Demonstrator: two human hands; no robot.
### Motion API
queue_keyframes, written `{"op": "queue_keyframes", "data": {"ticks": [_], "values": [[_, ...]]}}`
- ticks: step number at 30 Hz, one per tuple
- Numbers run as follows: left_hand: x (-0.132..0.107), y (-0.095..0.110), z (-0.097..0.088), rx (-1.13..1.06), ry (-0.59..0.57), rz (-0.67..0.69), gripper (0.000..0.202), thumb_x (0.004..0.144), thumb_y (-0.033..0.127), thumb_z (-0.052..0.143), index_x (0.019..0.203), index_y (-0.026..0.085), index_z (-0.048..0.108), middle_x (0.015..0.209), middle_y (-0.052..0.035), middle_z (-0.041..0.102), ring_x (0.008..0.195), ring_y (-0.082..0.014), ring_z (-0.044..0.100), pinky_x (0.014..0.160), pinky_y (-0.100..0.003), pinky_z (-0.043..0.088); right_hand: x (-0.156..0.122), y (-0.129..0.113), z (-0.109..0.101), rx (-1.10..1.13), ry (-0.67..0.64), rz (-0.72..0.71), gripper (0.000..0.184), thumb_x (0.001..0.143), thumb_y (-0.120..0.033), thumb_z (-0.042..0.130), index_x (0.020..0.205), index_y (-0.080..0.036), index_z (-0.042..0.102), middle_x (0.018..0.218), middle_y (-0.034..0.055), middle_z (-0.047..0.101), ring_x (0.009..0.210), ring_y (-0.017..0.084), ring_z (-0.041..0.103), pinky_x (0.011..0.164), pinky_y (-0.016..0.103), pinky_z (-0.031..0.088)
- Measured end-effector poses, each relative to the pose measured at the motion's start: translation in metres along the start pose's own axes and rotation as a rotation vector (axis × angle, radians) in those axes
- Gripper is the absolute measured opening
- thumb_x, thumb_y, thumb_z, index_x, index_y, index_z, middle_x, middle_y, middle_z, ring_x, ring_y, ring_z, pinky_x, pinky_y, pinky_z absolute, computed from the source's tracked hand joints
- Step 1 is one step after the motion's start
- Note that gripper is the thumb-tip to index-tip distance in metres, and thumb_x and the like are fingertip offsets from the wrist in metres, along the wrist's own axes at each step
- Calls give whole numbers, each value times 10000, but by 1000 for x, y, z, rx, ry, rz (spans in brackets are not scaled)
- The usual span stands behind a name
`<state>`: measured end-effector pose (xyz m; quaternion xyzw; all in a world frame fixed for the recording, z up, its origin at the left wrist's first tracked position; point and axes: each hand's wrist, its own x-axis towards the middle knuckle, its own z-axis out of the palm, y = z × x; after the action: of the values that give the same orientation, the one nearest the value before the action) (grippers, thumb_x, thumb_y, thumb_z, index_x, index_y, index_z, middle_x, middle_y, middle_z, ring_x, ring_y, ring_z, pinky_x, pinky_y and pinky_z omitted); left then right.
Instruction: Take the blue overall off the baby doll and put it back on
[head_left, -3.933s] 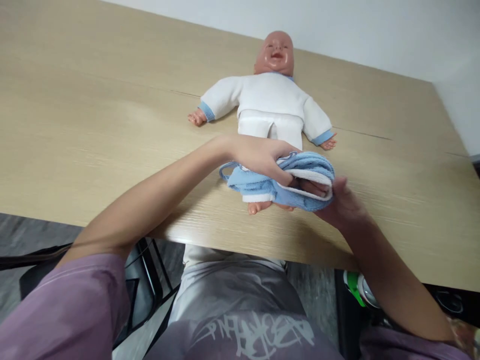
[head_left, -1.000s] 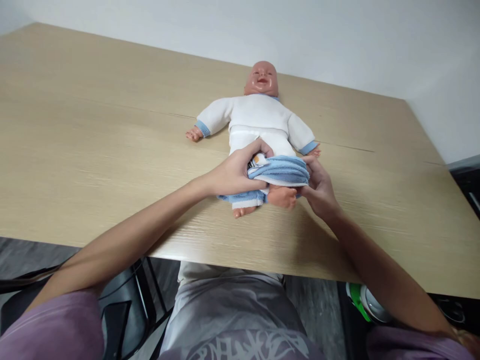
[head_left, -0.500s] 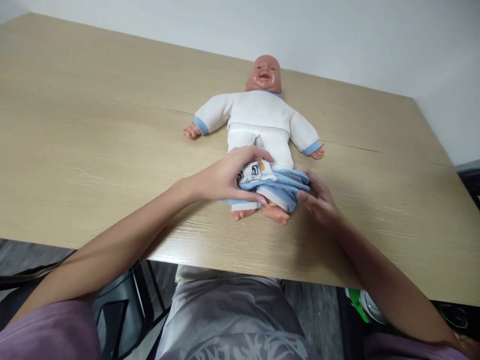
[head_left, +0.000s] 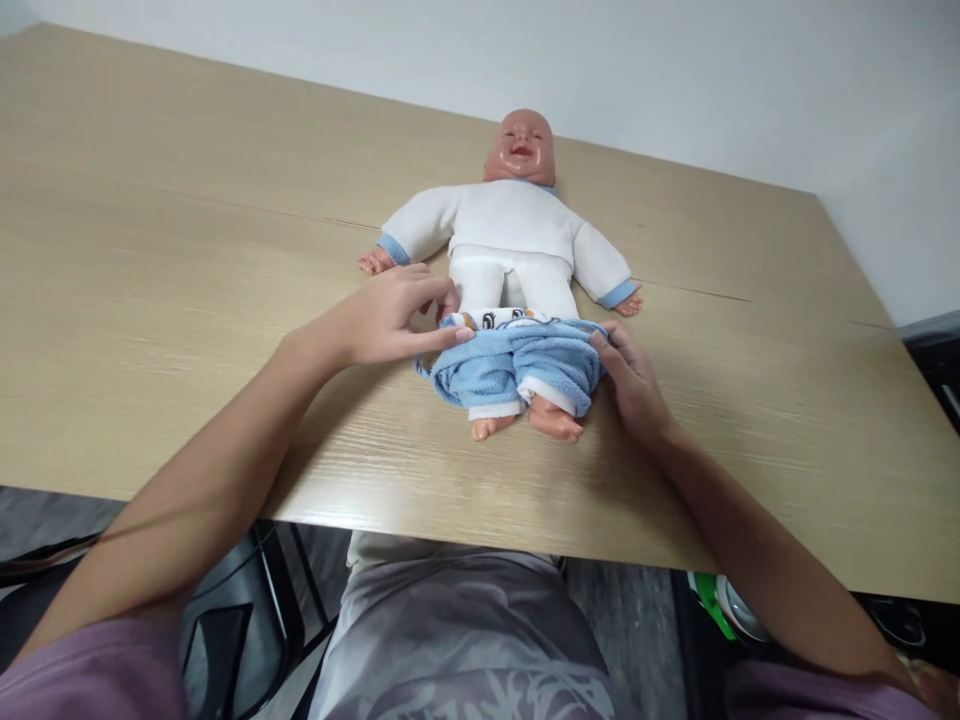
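Head: doll (head_left: 517, 220) lies lengthwise, feet (head_left: 555, 422) nearest
Pants (head_left: 484, 372): around its lower legs
Left hand (head_left: 382, 315): thumb on one side, pinch unclear
Right hand (head_left: 636, 385): pinching opposite side

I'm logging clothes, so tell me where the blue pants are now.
In the head view's middle, the blue pants are bunched low on the doll, just above its feet, between the left hand and the right hand.

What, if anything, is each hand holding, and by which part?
Both hold the blue pants by the bunched upper edge: left hand at one side, right hand at the other.
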<state>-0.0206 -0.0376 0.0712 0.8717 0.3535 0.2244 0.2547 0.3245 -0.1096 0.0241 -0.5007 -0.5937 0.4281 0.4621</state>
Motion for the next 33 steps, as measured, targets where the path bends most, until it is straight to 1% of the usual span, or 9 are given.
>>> {"op": "queue_keyframes", "data": {"ticks": [3,6,9,12,17,21,24,29,33], "values": [[-5,-10,5,-234,-117,-75,418,1019,637,695,999,219,707,912,-44,717,827,-208,651,724,-310,520,-1,2,3,77,-40,24,417,1054,-664,700,1104,-253,746,1098,37,749,1101,256,688,1052,396,561],[-6,-15,9,-454,-190,-120,383,981,583,788,1007,209,710,913,-41,707,807,-188,678,667,-273,545,-3,2,8,233,-89,90,385,1067,-637,686,1190,-278,756,1236,45,770,1221,288,708,1134,430,561],[-5,-15,11,-557,-222,-108,322,948,508,843,967,208,729,936,-48,694,854,-197,693,695,-280,578,-5,-1,13,354,-161,152,363,1057,-610,710,1220,-288,748,1281,42,775,1258,293,715,1156,437,570],[-6,-15,12,-610,-227,-103,291,939,480,850,937,208,746,971,-58,691,907,-210,694,743,-297,597,-7,-3,15,410,-153,164,345,1023,-593,764,1202,-299,736,1253,31,781,1259,287,715,1141,428,584],[-10,-16,19,-747,-137,-235,375,940,579,848,1028,231,740,926,-37,687,818,-192,649,706,-303,575,-6,-3,16,416,-106,169,355,967,-603,813,1111,-301,694,1165,23,768,1199,277,714,1071,415,605],[-12,-14,27,-815,-31,-297,464,944,669,826,1019,220,729,865,-31,674,794,-195,639,735,-331,566,-6,-3,17,414,-84,164,355,959,-593,812,1093,-297,670,1129,24,750,1117,266,707,1029,404,601],[-10,-12,31,-831,10,-319,481,934,675,832,1004,210,729,853,-44,680,785,-207,645,731,-347,555,-6,-1,16,408,-72,126,335,978,-584,797,1091,-294,672,1070,20,710,1035,249,684,970,388,592],[-1,-11,29,-953,55,-257,458,825,584,947,944,208,715,864,-39,672,770,-186,633,672,-306,517,-4,-5,8,322,-82,35,296,987,-537,824,1039,-278,689,931,1,606,870,201,594,824,330,539],[14,-5,20,-845,181,-160,464,836,608,949,921,230,695,837,-25,643,757,-180,616,633,-288,512,16,-12,4,318,-57,-1,360,952,-567,870,1041,-279,673,898,-8,583,799,182,563,740,309,517]]}}
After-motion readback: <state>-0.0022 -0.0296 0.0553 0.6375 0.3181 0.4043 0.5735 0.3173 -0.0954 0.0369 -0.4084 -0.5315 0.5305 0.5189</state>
